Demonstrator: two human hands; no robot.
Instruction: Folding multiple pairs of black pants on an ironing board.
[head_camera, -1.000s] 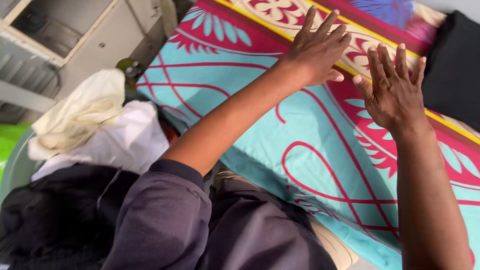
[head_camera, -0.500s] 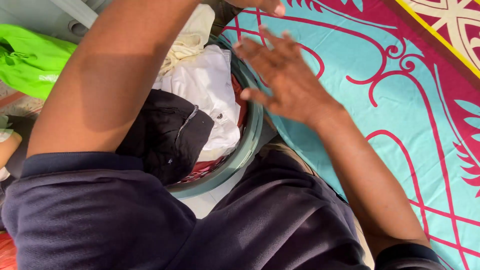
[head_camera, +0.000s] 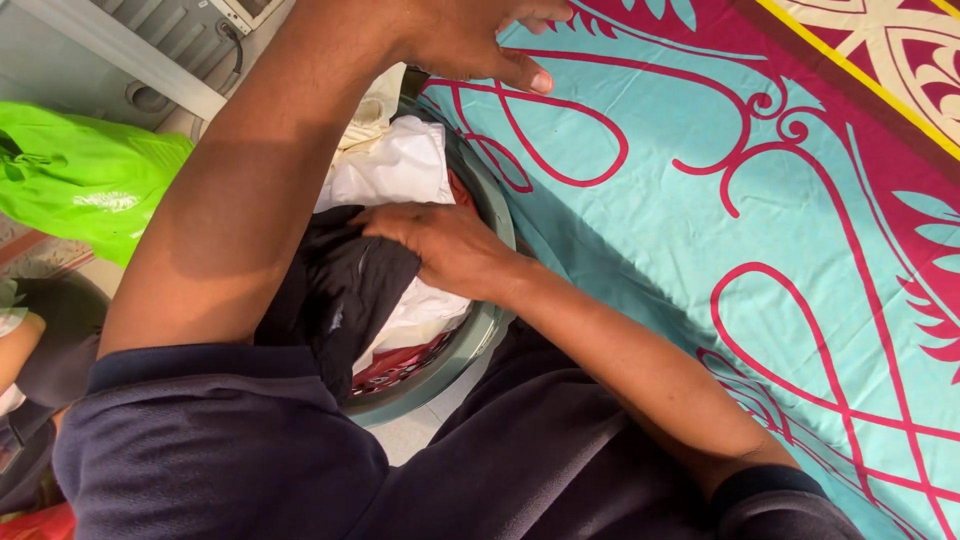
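My right hand (head_camera: 445, 245) reaches into a round grey tub (head_camera: 470, 345) of laundry, its fingers closed on a black garment (head_camera: 335, 290). Under and beside that garment lie a white cloth (head_camera: 395, 170), a cream cloth (head_camera: 375, 105) and some red fabric (head_camera: 400, 365). My left hand (head_camera: 470, 40) rests flat on a turquoise sheet with a red pattern (head_camera: 700, 150), just beyond the tub, and holds nothing. My left arm crosses over the tub's left side and hides part of it.
A bright green plastic bag (head_camera: 90, 180) lies to the left of the tub. Behind it stands a grey appliance or cabinet (head_camera: 150, 50). The patterned sheet covers the whole right side, with a yellow-edged border (head_camera: 850, 60) at the top right.
The view has swung from the sheet down to the tub. My right hand left the sheet, crossed to the tub and closed on the black garment. My left hand stayed on the sheet.
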